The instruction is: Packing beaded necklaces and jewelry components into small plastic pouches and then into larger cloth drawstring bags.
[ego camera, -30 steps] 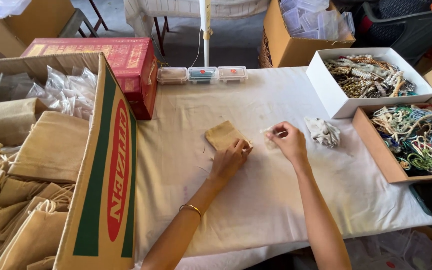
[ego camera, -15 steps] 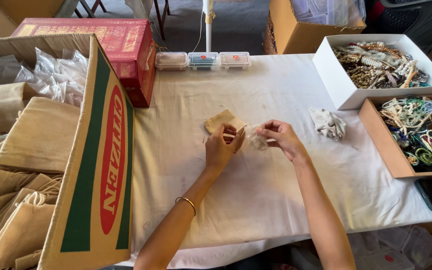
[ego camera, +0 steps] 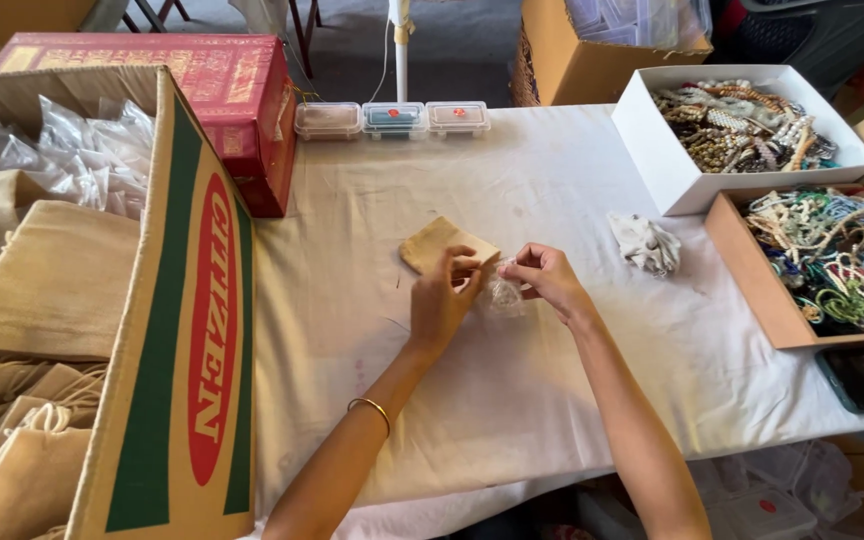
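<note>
Both our hands have drawn together since a second ago, when they worked apart on the white tablecloth. Our left hand now pinches the near edge of the tan cloth pouch, fingers curled on it, a gold bangle on the wrist. Our right hand, fingertips closed, grips a small clear plastic packet between the two hands; what the packet holds is too blurred to tell. Beyond the right hand lies a crumpled white wad, then a white box and a brown tray of tangled bead strings, the tray cut off by the frame. Left of our left hand a big cardboard carton holds more tan pouches. Three small lidded containers sit at the table's far edge, bare concrete floor behind.
</note>
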